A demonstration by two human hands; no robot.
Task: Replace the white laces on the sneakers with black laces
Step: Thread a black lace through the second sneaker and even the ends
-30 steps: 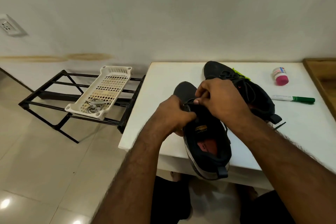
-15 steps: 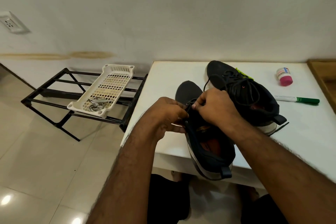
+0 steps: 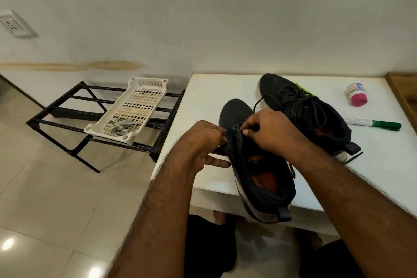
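Pinching the near black fabric sneaker at the white bench edge, left hand and right hand hide its eyelets; a second laced sneaker lies behind.

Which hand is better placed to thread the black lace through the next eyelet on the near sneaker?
Probably the right hand: its fingertips pinch at the eyelets of the near sneaker, while the left hand grips the sneaker's side, steadying it.
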